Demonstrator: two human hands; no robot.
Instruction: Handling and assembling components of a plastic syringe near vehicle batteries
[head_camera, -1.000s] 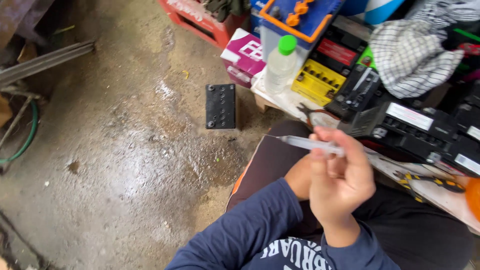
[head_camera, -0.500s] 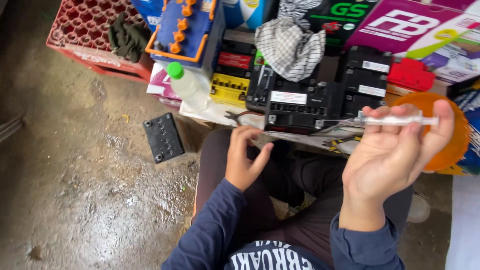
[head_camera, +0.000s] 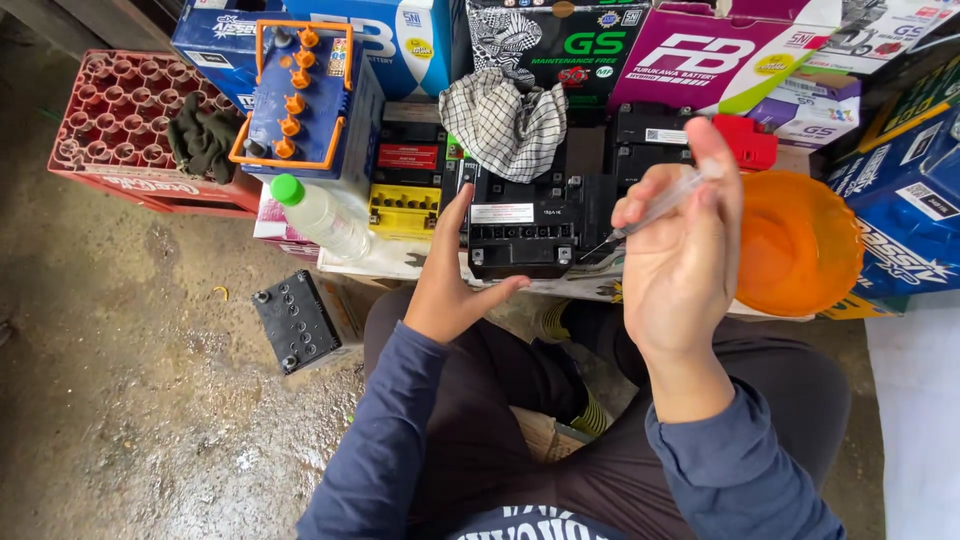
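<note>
Syringe (head_camera: 655, 207): clamped between the fingers of the right hand (head_camera: 680, 255), needle tip angled down at the black battery (head_camera: 520, 225). Left hand (head_camera: 452, 275), fingers spread, braces the battery's near-left side. Judged step: aligning the tip. Next move requires steady descent into a cell port. Orange bowl (head_camera: 800, 245) sits right.

A single camera worn on the person's head looks steeply down and slightly forward, close over the lap. The dark-trousered knees fill the near bottom edge. The wet grey concrete floor (head_camera: 130, 400) runs up the left. A row of colourful cardboard boxes (head_camera: 700, 50) closes the far top edge. The right margin is cut off, so what lies beyond is probably more boxes.
</note>
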